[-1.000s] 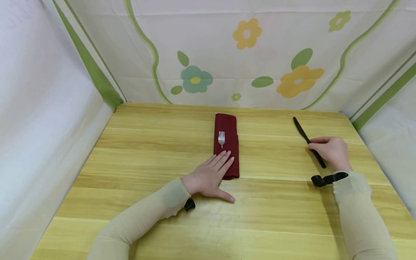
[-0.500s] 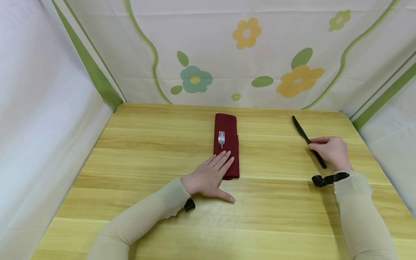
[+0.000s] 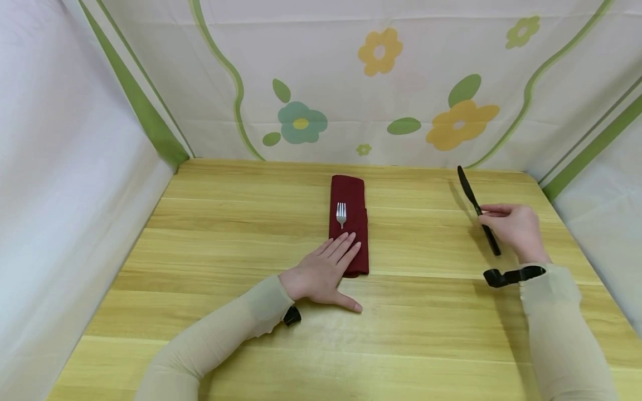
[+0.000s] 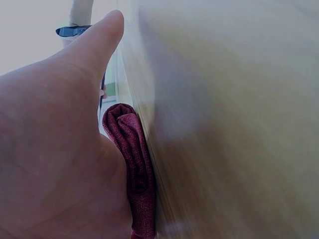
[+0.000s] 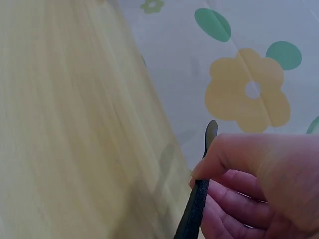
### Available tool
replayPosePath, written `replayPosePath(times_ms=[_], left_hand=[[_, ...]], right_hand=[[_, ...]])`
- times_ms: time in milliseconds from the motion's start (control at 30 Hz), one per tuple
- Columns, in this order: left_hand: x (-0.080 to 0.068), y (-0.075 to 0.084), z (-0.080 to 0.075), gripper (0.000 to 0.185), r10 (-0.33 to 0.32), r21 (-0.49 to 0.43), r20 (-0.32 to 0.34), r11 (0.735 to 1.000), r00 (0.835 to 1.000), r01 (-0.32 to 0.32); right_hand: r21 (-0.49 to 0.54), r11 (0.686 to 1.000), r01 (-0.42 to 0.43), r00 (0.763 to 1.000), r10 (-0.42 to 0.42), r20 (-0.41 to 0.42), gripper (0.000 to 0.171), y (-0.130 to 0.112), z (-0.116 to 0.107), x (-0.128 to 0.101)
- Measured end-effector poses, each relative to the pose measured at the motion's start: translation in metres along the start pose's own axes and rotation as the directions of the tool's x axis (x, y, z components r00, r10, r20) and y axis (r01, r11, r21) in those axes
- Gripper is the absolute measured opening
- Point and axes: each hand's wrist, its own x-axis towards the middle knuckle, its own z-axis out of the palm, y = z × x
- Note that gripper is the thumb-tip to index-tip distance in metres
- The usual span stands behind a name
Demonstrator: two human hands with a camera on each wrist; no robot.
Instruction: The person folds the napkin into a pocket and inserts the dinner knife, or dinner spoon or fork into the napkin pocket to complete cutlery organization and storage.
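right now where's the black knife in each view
Head: black knife at right, pinched by the right hand.
Left wrist: a dark sliver past the thumb, too small to be sure.
Right wrist: knife at bottom centre, between the fingers.
Shared landmark: the yellow flower on the backdrop.

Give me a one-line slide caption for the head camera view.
Left hand presses a folded red napkin bearing a fork; right hand lifts a black knife.
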Motion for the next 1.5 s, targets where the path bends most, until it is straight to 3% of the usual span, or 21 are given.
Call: replayPosePath(times_ms=[200, 333, 533, 767, 1267, 1500], left_hand=[[0.0, 0.0, 0.001, 0.129, 0.001, 0.009, -0.001, 1.0, 1.0, -0.001], [0.0, 0.0, 0.0, 0.129, 0.001, 0.012, -0.001, 1.0, 1.0, -0.001], [0.0, 0.0, -0.001, 0.129, -0.002, 0.016, 0.008, 1.0, 1.0, 0.002], [0.001, 0.0, 0.0, 0.129, -0.005, 0.017, 0.012, 1.0, 1.0, 0.005], [0.0, 0.001, -0.002, 0.128, -0.008, 0.011, 0.016, 1.0, 1.0, 0.008], [0.0, 0.001, -0.002, 0.128, -0.001, 0.019, 0.01, 1.0, 1.0, 0.0]], right_hand=[[0.052, 0.998, -0.024, 1.0, 0.023, 0.021, 0.052, -0.011, -0.002, -0.001], [0.162, 0.985, -0.062, 0.996, 0.052, 0.066, 0.059, -0.017, -0.003, -0.003], [0.294, 0.953, -0.069, 0.995, 0.046, 0.083, 0.056, -0.025, -0.002, -0.003], [0.291, 0.956, -0.047, 0.996, 0.023, 0.083, 0.054, -0.031, 0.001, -0.003], [0.388, 0.922, -0.006, 0.997, -0.025, 0.074, 0.055, -0.052, 0.007, -0.011], [0.378, 0.926, -0.001, 0.996, -0.031, 0.078, 0.052, -0.055, 0.012, -0.012]])
